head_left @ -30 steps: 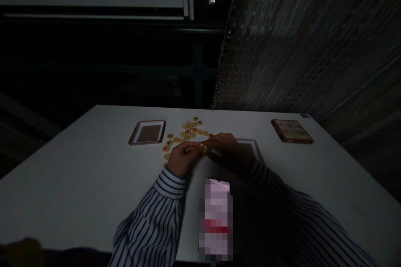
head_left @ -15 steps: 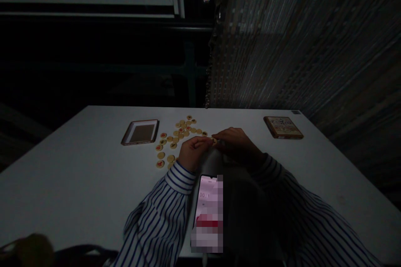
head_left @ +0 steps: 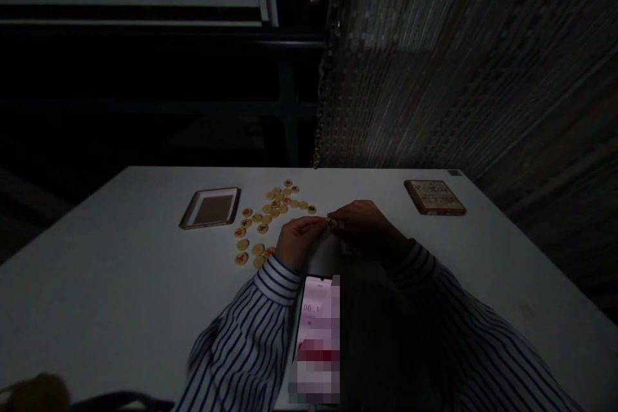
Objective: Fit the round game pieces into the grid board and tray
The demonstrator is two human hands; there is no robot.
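Between the fingertips of both hands is a round wooden Chinese chess piece (head_left: 331, 224) with a dark character on its face. My left hand (head_left: 300, 239) is closed, pinching it from the left. From the right, my right hand (head_left: 363, 224) is closed on the same piece, its fingers partly in shadow. Several more chess pieces (head_left: 266, 209) lie loose on the white table (head_left: 120, 283), left of and beyond my left hand. Some show red or dark characters, others look plain. A dim object under my right hand is mostly hidden.
An open shallow box (head_left: 236, 206) lies at the left. A decorated box or lid (head_left: 434, 197) rests at the far right. A lit phone (head_left: 316, 328) showing timer digits lies between my forearms. A bead curtain (head_left: 410, 77) hangs behind the table.
The view has shifted slightly. The held piece has turned so its dark character shows more plainly, while both hands stay together around it.
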